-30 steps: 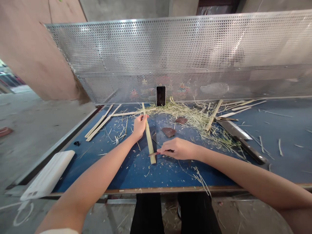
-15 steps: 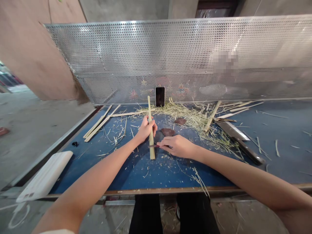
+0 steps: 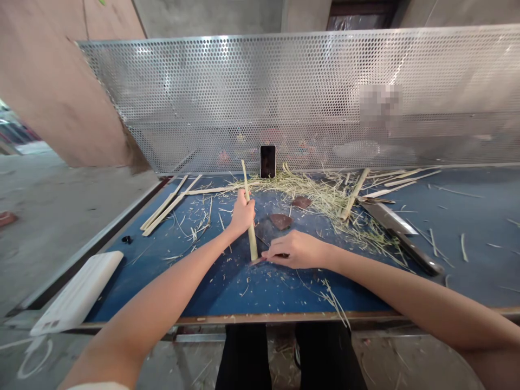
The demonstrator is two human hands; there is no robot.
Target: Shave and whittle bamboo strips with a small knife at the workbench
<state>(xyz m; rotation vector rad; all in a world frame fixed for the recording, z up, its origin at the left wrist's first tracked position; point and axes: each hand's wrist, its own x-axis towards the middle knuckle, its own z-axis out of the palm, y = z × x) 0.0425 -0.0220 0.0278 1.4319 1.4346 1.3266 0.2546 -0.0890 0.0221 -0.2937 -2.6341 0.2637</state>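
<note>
Bottom centre of frame: legs in black trousers [image 3: 246,355], below the near edge of the blue desk [image 3: 284,300]. Lower left: white power strip [image 3: 79,295] lying at a slant on the desk's left corner, cable dropping off its near end.

Centre, slightly low: right hand [image 3: 296,250], fingers clamped on a small blade [image 3: 257,261]; handle mostly hidden in the grip. Blade points left, sits at the lower end of a pale green strip [image 3: 252,244]. Can't tell if the edge touches it.

Strip is mid-frame, near vertical, top end tilted left. Left hand [image 3: 242,213] has its fingers wrapped round it about midway, clamped.

Right of centre: cleaver [image 3: 390,219], handle toward lower right, lying beside the shavings. Left of centre: small black item [image 3: 127,239], then two pale strips [image 3: 173,205] side by side, slanted.

Just above the right hand: reddish-brown piece [image 3: 281,221] flat on the desk, a second one farther up and right.

Beyond: heap of shavings [image 3: 312,189] along the back, a thicker stalk [image 3: 355,195] on its right end. Phone [image 3: 267,161] upright behind the heap, screen dark. Perforated metal panel [image 3: 244,92] across the upper frame.
</note>
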